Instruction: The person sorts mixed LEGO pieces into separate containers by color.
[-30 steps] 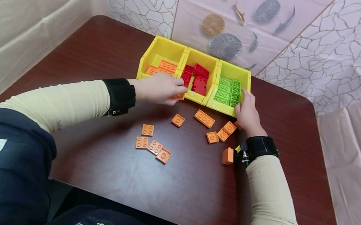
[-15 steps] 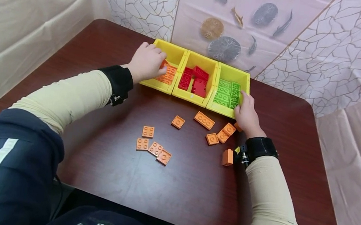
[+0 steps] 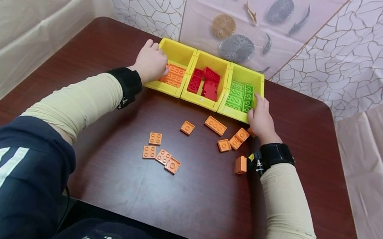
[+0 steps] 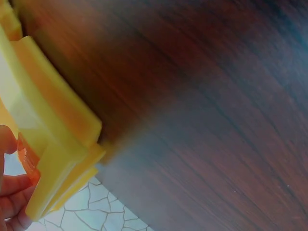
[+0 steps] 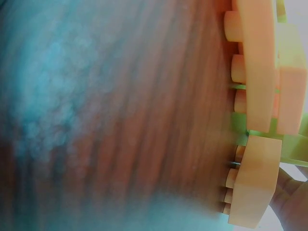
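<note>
My left hand [image 3: 151, 61] is at the left end of a row of joined yellow bins [image 3: 198, 101]. In the left wrist view, thumb and fingers pinch an orange building brick [image 4: 28, 161] just inside the bin's wall. Several orange bricks [image 3: 175, 75] lie in that left bin, red bricks [image 3: 210, 90] in the middle one and green bricks [image 3: 236, 95] in the right one. My right hand [image 3: 262, 117] grips the right bin at its front right corner. Close by the right wrist stands an upright orange brick [image 3: 241, 165].
Loose orange bricks are spread over the brown table [image 3: 185, 205]: a long brick [image 3: 215, 125], a single square brick [image 3: 187, 127], a group near the right forearm [image 3: 236, 141] and another group [image 3: 163, 157] nearer the body. Patterned cloth [image 3: 239, 22] hangs behind the table.
My left hand has travelled left and away from the body, from in front of the bins to the left bin, carrying an orange brick. The right hand has kept its place.
</note>
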Demonstrator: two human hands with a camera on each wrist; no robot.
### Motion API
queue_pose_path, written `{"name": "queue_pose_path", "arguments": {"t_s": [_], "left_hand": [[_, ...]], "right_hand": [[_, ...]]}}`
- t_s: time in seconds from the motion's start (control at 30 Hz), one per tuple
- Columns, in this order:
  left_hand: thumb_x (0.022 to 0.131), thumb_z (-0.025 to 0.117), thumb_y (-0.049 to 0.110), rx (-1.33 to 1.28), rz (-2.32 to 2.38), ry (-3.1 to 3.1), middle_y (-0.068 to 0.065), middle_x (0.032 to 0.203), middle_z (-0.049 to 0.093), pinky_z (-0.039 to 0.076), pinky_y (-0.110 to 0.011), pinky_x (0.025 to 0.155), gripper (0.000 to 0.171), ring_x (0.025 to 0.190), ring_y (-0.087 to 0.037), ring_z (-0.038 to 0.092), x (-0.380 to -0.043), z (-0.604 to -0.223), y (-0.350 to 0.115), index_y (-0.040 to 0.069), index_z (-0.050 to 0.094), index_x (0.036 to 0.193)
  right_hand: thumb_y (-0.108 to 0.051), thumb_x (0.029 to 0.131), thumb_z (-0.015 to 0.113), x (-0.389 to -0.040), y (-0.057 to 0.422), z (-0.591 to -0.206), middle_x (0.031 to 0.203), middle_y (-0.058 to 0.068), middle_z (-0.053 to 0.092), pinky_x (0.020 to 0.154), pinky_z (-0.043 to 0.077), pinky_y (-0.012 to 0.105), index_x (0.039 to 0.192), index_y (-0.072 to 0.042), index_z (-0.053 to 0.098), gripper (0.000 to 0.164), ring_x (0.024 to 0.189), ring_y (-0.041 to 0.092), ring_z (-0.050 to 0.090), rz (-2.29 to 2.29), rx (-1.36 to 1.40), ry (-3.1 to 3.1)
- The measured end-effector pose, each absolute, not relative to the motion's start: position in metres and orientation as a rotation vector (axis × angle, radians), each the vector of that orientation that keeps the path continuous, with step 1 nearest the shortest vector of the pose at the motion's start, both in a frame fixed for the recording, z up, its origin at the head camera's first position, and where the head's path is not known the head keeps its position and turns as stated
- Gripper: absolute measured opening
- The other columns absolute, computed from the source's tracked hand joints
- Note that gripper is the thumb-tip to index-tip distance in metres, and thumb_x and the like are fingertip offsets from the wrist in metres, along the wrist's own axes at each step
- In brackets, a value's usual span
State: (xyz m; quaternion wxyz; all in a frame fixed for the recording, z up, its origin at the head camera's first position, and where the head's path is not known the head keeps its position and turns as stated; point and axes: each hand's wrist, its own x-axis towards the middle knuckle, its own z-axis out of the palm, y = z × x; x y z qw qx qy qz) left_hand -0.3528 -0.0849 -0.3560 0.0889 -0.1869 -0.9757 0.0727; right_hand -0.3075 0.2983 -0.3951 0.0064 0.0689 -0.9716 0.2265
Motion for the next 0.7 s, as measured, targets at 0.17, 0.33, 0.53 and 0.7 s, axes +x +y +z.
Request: {"name": "queue_pose_path", "arguments": {"t_s": [0.17, 0.33, 0.53, 0.7], "left_hand": [[0.090, 0.049, 0.031, -0.598, 0.298, -2.886, -0.019, 0.095, 0.054, 0.017, -0.050, 0.093, 0.038, 0.097, -0.036, 0.037, -0.354, -0.361, -0.085, -0.005, 0.061, 0.092], [0.090, 0.050, 0.036, -0.563, 0.336, -2.940, -0.025, 0.120, 0.043, 0.005, -0.055, 0.105, 0.045, 0.113, -0.041, 0.031, -0.357, -0.363, -0.086, -0.006, 0.061, 0.105], [0.092, 0.047, 0.036, -0.556, 0.320, -2.980, -0.026, 0.128, 0.038, 0.000, -0.057, 0.106, 0.046, 0.120, -0.041, 0.026, -0.360, -0.366, -0.087, -0.004, 0.064, 0.106], [0.093, 0.045, 0.037, -0.561, 0.341, -3.005, -0.026, 0.128, 0.038, -0.003, -0.058, 0.105, 0.046, 0.122, -0.041, 0.025, -0.360, -0.368, -0.087, -0.002, 0.066, 0.103]], "right_hand": [[-0.011, 0.096, 0.032, -0.308, 0.299, -0.395, 0.149, 0.019, 0.010, 0.090, 0.036, 0.053, 0.149, -0.011, 0.010, 0.057, 0.107, 0.040, 0.043, 0.710, 0.213, -3.046], [-0.012, 0.097, 0.031, -0.309, 0.299, -0.396, 0.149, 0.018, 0.010, 0.089, 0.036, 0.053, 0.149, -0.012, 0.010, 0.056, 0.106, 0.040, 0.044, 0.708, 0.204, -3.050], [-0.012, 0.097, 0.031, -0.309, 0.300, -0.397, 0.149, 0.018, 0.010, 0.090, 0.036, 0.053, 0.149, -0.013, 0.009, 0.057, 0.108, 0.040, 0.043, 0.705, 0.200, -3.049], [-0.012, 0.097, 0.031, -0.309, 0.300, -0.397, 0.149, 0.018, 0.011, 0.089, 0.036, 0.053, 0.149, -0.013, 0.010, 0.057, 0.108, 0.041, 0.044, 0.706, 0.198, -3.048]]}}
